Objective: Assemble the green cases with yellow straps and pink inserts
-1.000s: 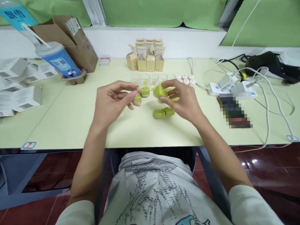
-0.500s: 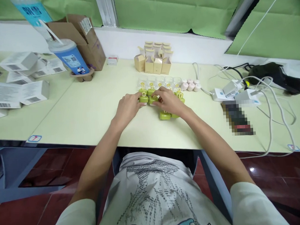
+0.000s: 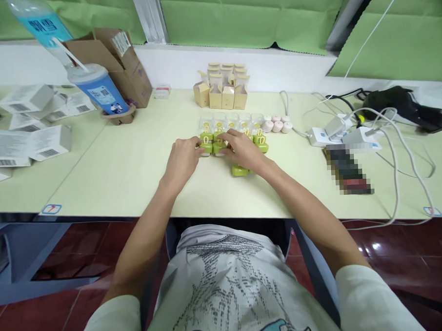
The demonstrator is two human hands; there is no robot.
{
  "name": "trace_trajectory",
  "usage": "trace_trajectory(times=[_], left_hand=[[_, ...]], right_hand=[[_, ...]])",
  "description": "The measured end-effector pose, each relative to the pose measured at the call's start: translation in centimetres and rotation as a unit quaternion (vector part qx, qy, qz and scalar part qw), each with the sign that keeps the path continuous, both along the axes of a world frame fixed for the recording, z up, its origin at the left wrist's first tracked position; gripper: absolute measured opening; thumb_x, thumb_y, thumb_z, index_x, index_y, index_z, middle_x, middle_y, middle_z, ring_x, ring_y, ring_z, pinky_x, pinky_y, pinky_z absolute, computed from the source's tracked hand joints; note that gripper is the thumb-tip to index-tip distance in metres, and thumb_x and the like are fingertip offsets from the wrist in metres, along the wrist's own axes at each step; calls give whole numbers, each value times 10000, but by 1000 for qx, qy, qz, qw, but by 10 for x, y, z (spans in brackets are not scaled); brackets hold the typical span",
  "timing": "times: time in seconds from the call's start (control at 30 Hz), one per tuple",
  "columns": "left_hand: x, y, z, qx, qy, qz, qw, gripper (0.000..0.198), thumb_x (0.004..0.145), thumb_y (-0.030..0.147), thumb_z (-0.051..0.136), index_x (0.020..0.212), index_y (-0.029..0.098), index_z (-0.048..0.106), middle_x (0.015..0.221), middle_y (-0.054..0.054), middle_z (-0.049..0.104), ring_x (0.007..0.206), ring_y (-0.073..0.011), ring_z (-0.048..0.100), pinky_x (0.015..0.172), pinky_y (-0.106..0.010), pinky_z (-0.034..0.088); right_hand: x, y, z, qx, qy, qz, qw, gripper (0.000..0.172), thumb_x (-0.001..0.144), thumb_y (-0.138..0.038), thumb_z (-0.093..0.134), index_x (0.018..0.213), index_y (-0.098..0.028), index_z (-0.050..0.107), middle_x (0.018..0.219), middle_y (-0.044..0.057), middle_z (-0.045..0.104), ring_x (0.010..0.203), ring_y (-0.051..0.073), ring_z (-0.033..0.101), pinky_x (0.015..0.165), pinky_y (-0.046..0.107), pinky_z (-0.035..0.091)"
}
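Note:
Small green containers with yellow loops on top are grouped at the middle of the table. My left hand (image 3: 183,161) has its thumb and fingertips bent against the left side of the front-left green container (image 3: 206,148). Beside that one stands another green container (image 3: 219,147), with the fingers of my right hand (image 3: 244,150) curled round its upper right. My right hand partly hides the containers behind and below it, among them a green container (image 3: 240,171) nearer the table edge. Behind the group runs a row of clear cups (image 3: 231,120) with yellow marks.
Pale pink round pieces (image 3: 277,125) sit right of the cups. Open cream boxes (image 3: 221,94) stand by the wall. White boxes (image 3: 51,142), a blue drink cup (image 3: 102,92) and a cardboard box (image 3: 136,76) are left. A power strip (image 3: 324,137), cables and a blurred dark object (image 3: 348,172) lie right.
The view has shifted slightly. Both hands stay at the same two green containers, with only small finger movement; the containers keep their arrangement.

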State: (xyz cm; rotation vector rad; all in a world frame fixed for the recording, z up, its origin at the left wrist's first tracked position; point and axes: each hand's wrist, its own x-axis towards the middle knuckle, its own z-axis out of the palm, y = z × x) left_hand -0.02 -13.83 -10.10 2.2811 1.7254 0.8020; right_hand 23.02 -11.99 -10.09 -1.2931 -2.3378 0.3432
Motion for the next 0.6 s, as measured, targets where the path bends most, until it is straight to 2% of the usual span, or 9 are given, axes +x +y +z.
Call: trace_trajectory(times=[0.13,0.3,0.43,0.6], left_hand=[[-2,2,-5,-7,-15,-11,1000,214,1060,391,659,1140,228,770,1056,-131,854,1060,-352,783,1037,-492,604],[1,1,-4,-13,16,0,1000,118,1042,288,671,1121,224,732,1105,-139,839,1046,-341,763,1036,-486,585],[4,0,-1,-19,51,-11,998,170,1013,211,698,1177,169,709,1175,-172,820,1053,-338,759,992,-458,583],[7,-2,0,-16,72,-14,997,100,1042,193,668,1139,176,683,1154,-165,795,1044,-334,743,964,-454,575]], right_hand=[[0,-1,-2,-5,28,-1,1000,495,1027,-116,653,1521,-150,661,1360,205,721,1059,293,739,992,433,589],[0,-2,-2,-7,19,-6,1000,410,1028,-126,678,1434,-122,735,1310,209,723,1031,288,748,987,412,587],[-3,-5,2,3,-3,-15,1000,448,1024,-112,694,1468,-151,737,1253,175,755,983,279,745,980,401,567],[-6,-7,4,6,-42,-20,999,266,1042,-105,646,1218,-148,841,1168,151,772,940,259,731,921,373,551]])
